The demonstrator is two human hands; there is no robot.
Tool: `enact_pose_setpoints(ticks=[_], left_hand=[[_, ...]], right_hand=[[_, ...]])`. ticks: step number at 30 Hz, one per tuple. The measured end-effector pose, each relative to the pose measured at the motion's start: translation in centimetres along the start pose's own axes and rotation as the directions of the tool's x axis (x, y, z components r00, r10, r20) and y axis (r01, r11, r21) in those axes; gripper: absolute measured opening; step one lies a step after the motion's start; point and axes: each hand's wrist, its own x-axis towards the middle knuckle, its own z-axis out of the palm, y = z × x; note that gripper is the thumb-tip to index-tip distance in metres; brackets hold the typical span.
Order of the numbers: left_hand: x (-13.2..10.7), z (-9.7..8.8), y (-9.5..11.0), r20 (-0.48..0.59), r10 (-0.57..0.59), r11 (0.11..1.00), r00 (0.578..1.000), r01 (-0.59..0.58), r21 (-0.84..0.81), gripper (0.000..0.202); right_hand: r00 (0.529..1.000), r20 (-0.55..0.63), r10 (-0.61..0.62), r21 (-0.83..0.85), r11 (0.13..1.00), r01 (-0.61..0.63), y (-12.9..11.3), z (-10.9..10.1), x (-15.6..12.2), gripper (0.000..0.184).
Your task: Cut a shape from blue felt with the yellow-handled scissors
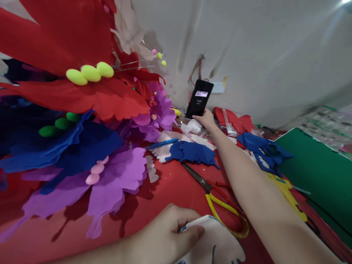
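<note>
Left grip [165, 233] pinches our white cutout [217, 240], likely floppy, best edge-held; right grip [206, 119] holds our phone [198, 104], bench's [170, 187] far edge.

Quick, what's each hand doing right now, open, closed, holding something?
Left hand: closed, holding a flat white cut-out sheet with blue lines.
Right hand: at the lower end of a black rectangular phone; gripping or just touching, I can't tell.
</note>
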Motion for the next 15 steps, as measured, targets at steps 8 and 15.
enact_pose_setpoints(ticks=[8, 15], left_hand=[[-0.04, 0.1, 0.07, -0.012, -0.012, 1.0, 1.0, 0.012, 0.001, 0.027], [0.16, 0.0, -0.01, -0.012, -0.01, 1.0, 1.0, 0.01, 0.027, 0.026]], right_hand=[[0.999, -0.02, 0.026, -0.043, 0.999, -0.027, -0.17, 0.01, -0.08, 0.03], [1.0, -0.002, 0.025, -0.038, 0.999, -0.025, -0.46, -0.25, -0.27, 0.029]])
